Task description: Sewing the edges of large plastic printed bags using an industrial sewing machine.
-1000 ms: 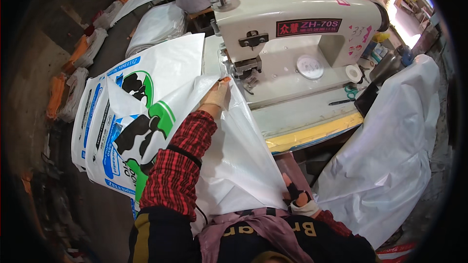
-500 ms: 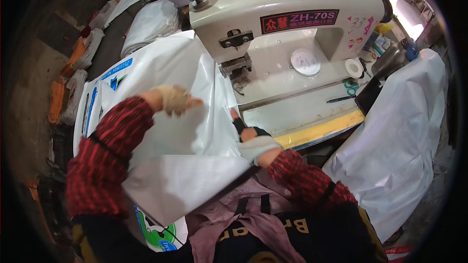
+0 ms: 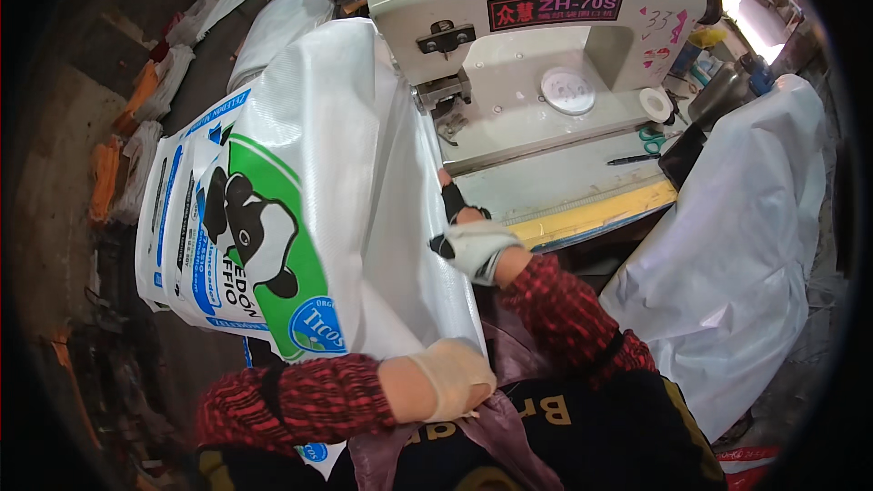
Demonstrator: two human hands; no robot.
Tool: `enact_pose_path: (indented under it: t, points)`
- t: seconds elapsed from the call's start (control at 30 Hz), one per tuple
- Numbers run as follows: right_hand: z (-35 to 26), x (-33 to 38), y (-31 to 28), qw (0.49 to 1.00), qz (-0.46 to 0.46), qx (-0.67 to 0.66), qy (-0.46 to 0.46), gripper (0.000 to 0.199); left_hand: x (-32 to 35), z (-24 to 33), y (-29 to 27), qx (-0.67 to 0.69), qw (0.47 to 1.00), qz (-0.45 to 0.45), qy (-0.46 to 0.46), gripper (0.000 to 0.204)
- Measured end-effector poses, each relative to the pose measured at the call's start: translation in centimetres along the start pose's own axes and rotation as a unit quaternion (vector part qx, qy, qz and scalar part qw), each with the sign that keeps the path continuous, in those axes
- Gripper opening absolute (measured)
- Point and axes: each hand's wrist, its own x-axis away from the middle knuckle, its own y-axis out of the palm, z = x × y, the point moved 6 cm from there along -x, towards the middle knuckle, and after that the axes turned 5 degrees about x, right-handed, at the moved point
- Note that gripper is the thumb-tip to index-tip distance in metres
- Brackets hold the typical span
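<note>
A large white woven sack (image 3: 336,127) with a black-and-white cow's head on green stands bulged up left of a cream sewing machine (image 3: 536,36). Its right edge runs from the machine's needle end (image 3: 447,105) down to my body. My right hand (image 3: 477,241), in a pale glove with dark finger coverings, is closed on that edge. Its fingertips lie partly behind the sack. At the near end of the sack, my left hand (image 3: 455,377) in a beige glove is curled round the edge, close to my apron. Its fingertips are mostly hidden.
On the machine's bed lie a round white lid (image 3: 568,91), a white spool (image 3: 655,105), green-handled scissors (image 3: 651,140) and a black pen (image 3: 633,160). A yellow strip (image 3: 591,215) edges the table. White sheeting (image 3: 727,255) drapes at right; stacked white sacks (image 3: 282,32) lie behind.
My left hand has come down and right, from above the sack to its near edge. The folded-back sack panel has flipped over, showing the cow print. My right hand stays by the edge, slightly lower.
</note>
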Motion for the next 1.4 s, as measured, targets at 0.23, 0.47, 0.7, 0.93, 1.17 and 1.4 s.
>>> enact_pose_path:
  t: [0.23, 0.47, 0.7, 0.93, 1.17, 1.4]
  points:
    - [-0.3, 2.5, 0.3, 0.991, -0.045, -0.002, 0.128, 0.078, 10.7, -2.8, -5.9, -0.136, 0.972, 0.017, -0.193, 0.015]
    - [1.7, -6.1, -5.8, 1.000, -0.007, 0.006, 0.030, 0.071, 9.0, -2.9, -8.9, -0.120, 0.971, 0.184, -0.096, 0.014]
    - [-1.4, 2.6, -0.2, 0.997, 0.063, -0.026, 0.034, 0.025, 1.1, -4.0, 0.0, -0.044, 0.994, 0.071, -0.067, 0.022]
    - [-0.9, 1.2, -1.5, 0.991, 0.016, -0.051, 0.124, 0.041, 13.4, -0.3, -10.1, -0.234, 0.925, 0.130, -0.269, 0.014]
    - [2.8, -4.0, -3.7, 0.966, 0.077, -0.106, 0.223, 0.049, -0.2, -3.9, -1.0, -0.031, 0.991, 0.046, -0.126, 0.015]
    - [-0.8, 3.8, -0.6, 0.981, 0.163, -0.070, 0.076, 0.041, 0.0, -2.7, -1.6, -0.005, 0.996, -0.046, -0.073, 0.015]
